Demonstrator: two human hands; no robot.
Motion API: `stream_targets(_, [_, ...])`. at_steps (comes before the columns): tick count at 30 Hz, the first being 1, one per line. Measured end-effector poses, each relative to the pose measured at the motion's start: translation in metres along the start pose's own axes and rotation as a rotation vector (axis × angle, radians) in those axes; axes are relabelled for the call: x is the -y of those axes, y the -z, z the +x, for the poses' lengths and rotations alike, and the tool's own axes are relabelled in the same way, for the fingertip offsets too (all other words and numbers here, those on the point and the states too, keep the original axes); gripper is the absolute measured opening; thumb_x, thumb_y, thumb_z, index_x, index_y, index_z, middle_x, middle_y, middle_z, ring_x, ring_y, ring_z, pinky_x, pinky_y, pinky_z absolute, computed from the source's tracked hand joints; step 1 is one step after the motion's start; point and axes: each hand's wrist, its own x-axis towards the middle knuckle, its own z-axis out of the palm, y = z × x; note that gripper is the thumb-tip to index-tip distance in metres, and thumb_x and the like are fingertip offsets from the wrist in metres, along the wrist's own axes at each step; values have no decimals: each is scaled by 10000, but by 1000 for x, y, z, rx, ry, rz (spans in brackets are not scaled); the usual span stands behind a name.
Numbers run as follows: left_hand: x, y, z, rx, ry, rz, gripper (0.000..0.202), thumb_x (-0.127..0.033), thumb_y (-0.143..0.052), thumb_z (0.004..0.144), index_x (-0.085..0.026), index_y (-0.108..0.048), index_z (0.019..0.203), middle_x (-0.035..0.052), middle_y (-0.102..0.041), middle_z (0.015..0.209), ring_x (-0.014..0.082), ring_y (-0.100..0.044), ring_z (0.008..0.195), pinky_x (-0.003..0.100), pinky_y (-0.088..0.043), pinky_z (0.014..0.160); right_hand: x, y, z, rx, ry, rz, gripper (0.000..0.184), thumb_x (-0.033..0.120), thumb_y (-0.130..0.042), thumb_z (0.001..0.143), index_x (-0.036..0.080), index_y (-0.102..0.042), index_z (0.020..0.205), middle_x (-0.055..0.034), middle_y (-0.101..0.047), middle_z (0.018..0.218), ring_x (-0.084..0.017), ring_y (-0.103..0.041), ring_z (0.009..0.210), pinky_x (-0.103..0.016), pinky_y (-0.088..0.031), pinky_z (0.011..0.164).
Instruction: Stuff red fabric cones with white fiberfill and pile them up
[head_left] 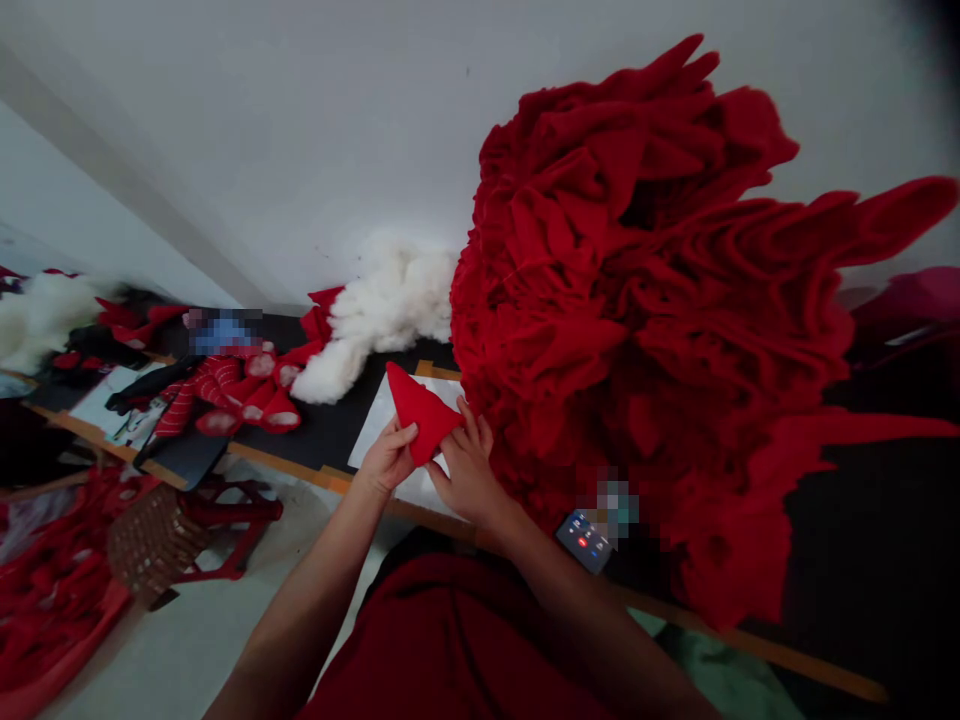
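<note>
Holding a small red fabric triangle (pixel 421 412) up at center frame, both hands grip it from below: the left hand (pixel 386 458) pinches its lower left edge between thumb and fingers, while the right hand (pixel 469 470) presses its fingertips (pixel 471 412) against the right corner. Its long axis runs from the pointed tip at upper left down to the base between the hands. Beneath lies a white paper sheet (pixel 375 425), and a huge ruffled red fabric mass (pixel 622 280) looms just right of the right hand.
</note>
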Motion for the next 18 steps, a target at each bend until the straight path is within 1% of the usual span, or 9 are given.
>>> stream_targets(2, [-4,0,1,-16,8,0,556,-189,-687,622,-181,-491,1143,58,-663,939,202,-624,870,328,-480,820,1,3,0,8,6,2,346,204,-505,776,180,-525,1121,-103,-555,1167,-293,-75,1341,-534,-91,1032])
stream_targets(3, [-6,-1,1,-34,31,-10,513,-245,-680,646,-171,-505,1122,65,-663,942,210,-620,890,336,-478,828,1,3,0,13,10,3,315,206,-504,779,180,-540,1091,-103,-566,1149,-294,-71,1342,-540,-85,1030])
stream_targets(5, [-8,-6,2,-67,91,-38,452,-379,-613,714,-153,-524,1096,81,-662,946,224,-611,921,353,-474,838,4,3,0,27,34,14,272,206,-512,775,184,-559,1042,-100,-582,1122,-290,-52,1346,-547,-78,1030])
stream_targets(7, [-8,-13,3,-80,122,-65,463,-457,-528,763,-146,-524,1107,91,-658,958,227,-602,950,360,-465,854,6,3,0,46,74,25,226,207,-529,760,184,-579,979,-99,-611,1061,-282,-38,1348,-544,-80,1033])
stream_targets(9, [-6,-19,2,-79,122,-91,483,-477,-486,784,-143,-514,1133,92,-652,974,224,-597,962,361,-455,871,6,3,0,55,112,12,165,206,-538,749,179,-597,901,-100,-642,954,-278,-32,1349,-542,-76,1037])
stream_targets(11, [-4,-23,1,-86,127,-112,477,-468,-480,790,-133,-520,1128,95,-654,963,220,-604,944,360,-454,874,5,4,0,44,124,-24,137,208,-538,751,180,-606,867,-99,-653,885,-284,-25,1348,-553,-57,1035])
stream_targets(13, [-3,-24,1,-123,138,-119,420,-422,-491,798,-124,-542,1090,91,-661,923,209,-616,909,350,-459,867,2,4,1,29,108,-59,146,219,-546,751,180,-610,877,-104,-650,899,-300,-24,1345,-565,-49,1030])
stream_targets(16, [-3,-24,3,-178,139,-135,356,-384,-499,801,-112,-573,1019,82,-667,867,195,-624,869,329,-468,848,-1,3,1,44,98,-73,170,223,-555,740,186,-608,897,-96,-643,904,-310,-50,1341,-559,-81,1028])
stream_targets(18, [-5,-24,5,-187,127,-161,351,-399,-497,798,-110,-589,973,74,-669,833,183,-629,824,313,-480,822,-1,2,-1,16,104,-67,264,210,-538,744,188,-578,1004,-90,-623,1000,-302,-90,1338,-537,-114,1029])
